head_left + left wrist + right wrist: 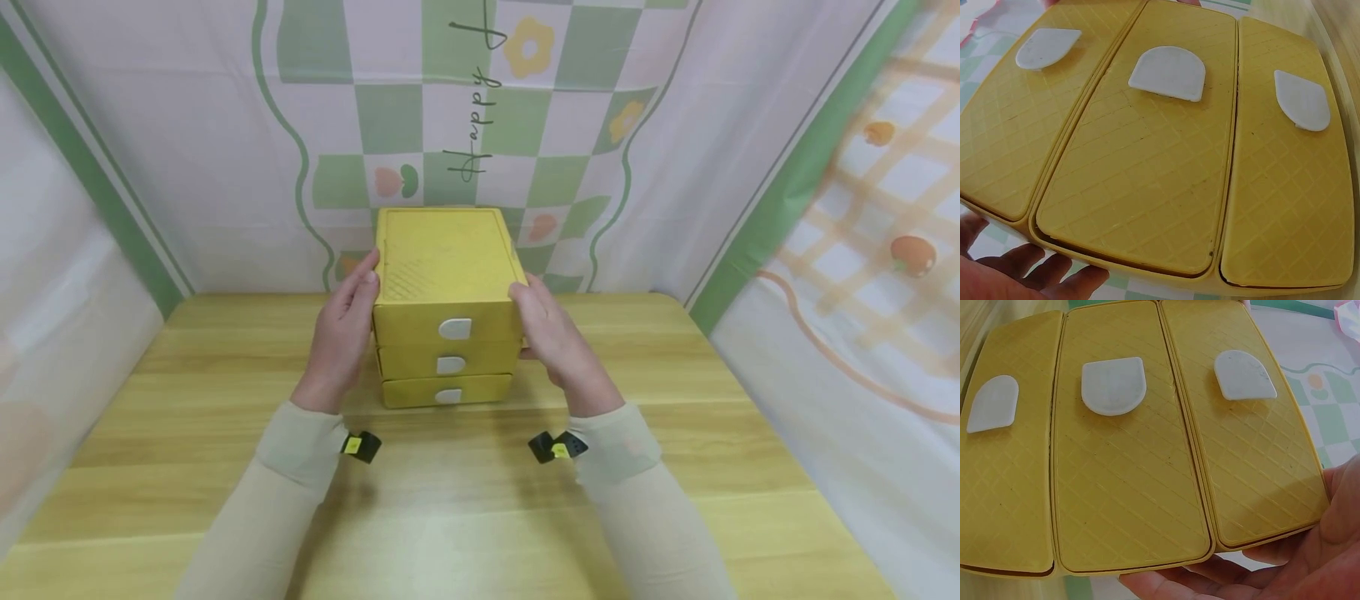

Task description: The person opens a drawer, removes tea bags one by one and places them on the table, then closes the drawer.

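Note:
A small yellow storage box with three stacked drawers (450, 258) stands upright near the back of the table, its drawer fronts facing me. Each front has a waffle pattern and a white rounded pull tab (1169, 72). All three drawers are in their slots. On the box's left side my left hand (339, 342) holds it, thumb close to the upper front edge, fingers along the side wall. My right hand (558, 342) grips the opposite side, its thumb at the top front corner and its fingers (1222, 572) against the side wall.
The wood-grain table (450, 517) extends in front and to both sides. Right behind the box hangs a green-and-white checked cloth (450, 117) with lettering. Further patterned cloth (862, 275) hangs along the right side, and pale cloth (60, 275) along the left.

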### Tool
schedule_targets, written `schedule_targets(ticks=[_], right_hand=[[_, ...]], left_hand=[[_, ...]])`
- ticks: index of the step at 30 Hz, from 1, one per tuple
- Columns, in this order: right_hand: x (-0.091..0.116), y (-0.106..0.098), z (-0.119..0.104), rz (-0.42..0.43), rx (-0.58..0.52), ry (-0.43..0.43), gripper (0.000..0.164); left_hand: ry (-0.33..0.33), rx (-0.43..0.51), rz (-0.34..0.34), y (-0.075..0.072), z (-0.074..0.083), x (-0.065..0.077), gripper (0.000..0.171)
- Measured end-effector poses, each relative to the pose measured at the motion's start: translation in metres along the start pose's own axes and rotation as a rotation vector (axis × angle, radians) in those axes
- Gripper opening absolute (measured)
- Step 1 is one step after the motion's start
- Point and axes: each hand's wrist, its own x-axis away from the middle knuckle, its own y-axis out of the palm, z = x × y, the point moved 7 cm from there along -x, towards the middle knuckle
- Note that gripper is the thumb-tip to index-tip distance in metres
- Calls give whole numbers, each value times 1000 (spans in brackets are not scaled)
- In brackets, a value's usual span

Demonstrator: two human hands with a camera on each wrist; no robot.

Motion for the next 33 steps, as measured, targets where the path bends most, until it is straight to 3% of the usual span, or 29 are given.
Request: schedule_targets(ticks=[3,10,21,33], right_hand=[[-1,1,0,2,2,1,58],[-3,4,1,2,6,-3,58],[-7,6,2,-11,-10,-13,48],[-6,2,4,-9,-2,-19,57]], left_hand=[[-14,-2,-5,-1,3,1,57],[-41,-2,-17,-2,32,13,55],[-4,-17,-26,-2,35,13,52],[6,-57,-13,-1,36,13,48]])
